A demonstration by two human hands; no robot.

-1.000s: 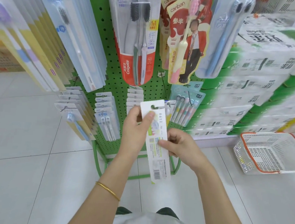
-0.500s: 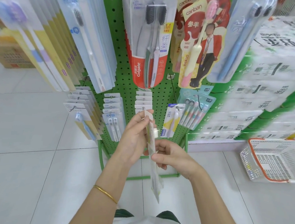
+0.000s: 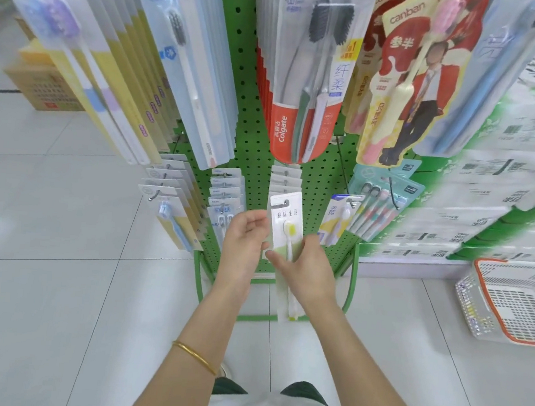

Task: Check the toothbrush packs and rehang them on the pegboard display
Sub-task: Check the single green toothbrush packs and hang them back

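A white and green toothbrush pack (image 3: 285,224) stands upright between my hands, front face toward me, with a yellow-headed brush showing. My right hand (image 3: 305,267) grips its lower middle with thumb across the front. My left hand (image 3: 245,243) touches the pack's left edge with loosely bent fingers. Its hang hole sits just below a row of matching packs (image 3: 285,180) on the green pegboard (image 3: 248,149).
Colgate packs (image 3: 305,86), canban packs (image 3: 405,95) and long pale packs (image 3: 186,76) hang above. Small packs (image 3: 224,196) hang at left, a multi-brush pack (image 3: 375,209) at right. A white basket with orange rim (image 3: 510,301) sits on the tiled floor.
The pack was turned from its printed back, through edge-on, to its front face. It rose toward the peg row, and the view moved closer to the pegboard.
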